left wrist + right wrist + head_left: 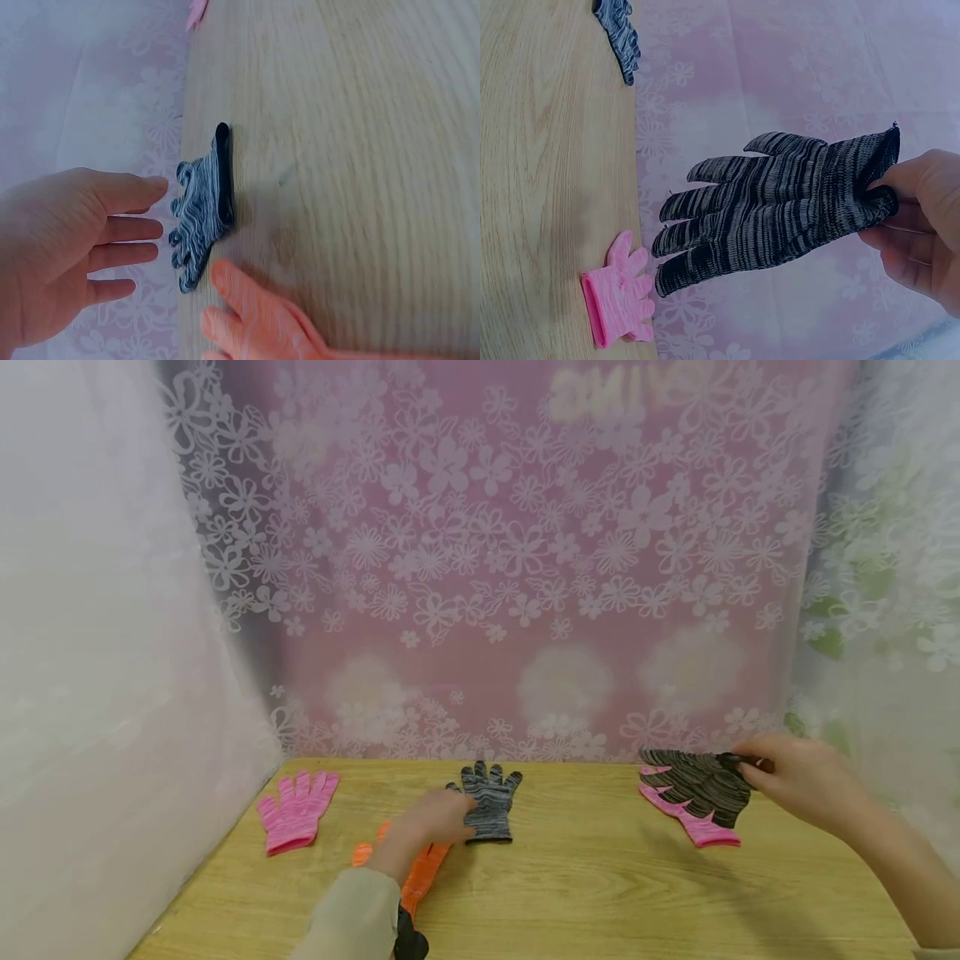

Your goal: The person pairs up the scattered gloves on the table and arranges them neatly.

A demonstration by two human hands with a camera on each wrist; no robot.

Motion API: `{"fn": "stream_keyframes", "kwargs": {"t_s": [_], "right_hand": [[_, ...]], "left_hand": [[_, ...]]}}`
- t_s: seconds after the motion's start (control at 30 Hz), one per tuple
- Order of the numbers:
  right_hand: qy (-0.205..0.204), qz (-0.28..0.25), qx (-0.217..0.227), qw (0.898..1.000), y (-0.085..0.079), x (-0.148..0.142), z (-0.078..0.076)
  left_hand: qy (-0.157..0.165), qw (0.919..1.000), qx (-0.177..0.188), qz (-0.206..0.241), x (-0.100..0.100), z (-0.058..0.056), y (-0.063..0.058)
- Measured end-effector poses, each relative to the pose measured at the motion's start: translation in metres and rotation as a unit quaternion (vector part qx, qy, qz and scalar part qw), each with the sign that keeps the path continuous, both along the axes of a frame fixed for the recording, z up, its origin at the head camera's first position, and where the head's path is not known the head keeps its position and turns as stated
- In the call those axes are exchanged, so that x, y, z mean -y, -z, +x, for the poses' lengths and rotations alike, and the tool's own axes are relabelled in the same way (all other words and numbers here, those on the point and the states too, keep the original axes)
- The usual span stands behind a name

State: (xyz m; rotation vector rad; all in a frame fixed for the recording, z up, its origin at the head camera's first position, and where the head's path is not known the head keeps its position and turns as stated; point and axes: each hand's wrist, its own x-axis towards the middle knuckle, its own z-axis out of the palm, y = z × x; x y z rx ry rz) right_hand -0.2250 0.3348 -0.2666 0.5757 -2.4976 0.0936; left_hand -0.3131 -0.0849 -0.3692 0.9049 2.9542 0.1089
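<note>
My right hand (798,781) pinches a black-and-grey striped knit glove (769,202) by its cuff. That glove hangs in the air, its fingers pointing left in the head view, partly covering a pink glove (712,837) on the table at the right. My left hand (67,247) holds nothing; its fingers are extended and apart. In the head view it reaches over an orange glove (427,870), hiding part of it, beside a grey-black striped glove (491,810) lying flat. Whether it touches either glove is unclear.
Another pink glove (298,814) lies on the wooden table (585,893) at the far left. A flower-patterned pink curtain (480,568) hangs behind the table's back edge. Pale sheets (112,652) stand along the sides.
</note>
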Motion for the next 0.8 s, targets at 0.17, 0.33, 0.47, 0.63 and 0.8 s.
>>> {"fn": "stream_keyframes", "kwargs": {"t_s": [0.17, 0.33, 0.47, 0.63, 0.8], "right_hand": [[0.003, -0.003, 0.008, 1.000, 0.001, 0.000, 0.003], [0.007, -0.004, 0.011, 1.000, -0.001, 0.000, 0.004], [0.007, -0.003, 0.005, 1.000, -0.003, 0.002, 0.006], [0.006, -0.010, 0.010, 1.000, -0.005, 0.005, 0.007], [0.000, -0.003, 0.004, 1.000, -0.003, 0.006, 0.007]], "left_hand": [[-0.008, 0.9999, 0.010, -0.003, -0.012, -0.006, 0.001], [-0.023, 0.9995, 0.022, -0.003, -0.019, -0.014, 0.011], [-0.020, 0.9994, 0.024, -0.017, -0.025, -0.021, 0.024], [-0.007, 0.9996, 0.004, -0.025, -0.032, -0.025, 0.032], [0.005, 0.9994, -0.024, -0.025, -0.036, -0.027, 0.037]]}}
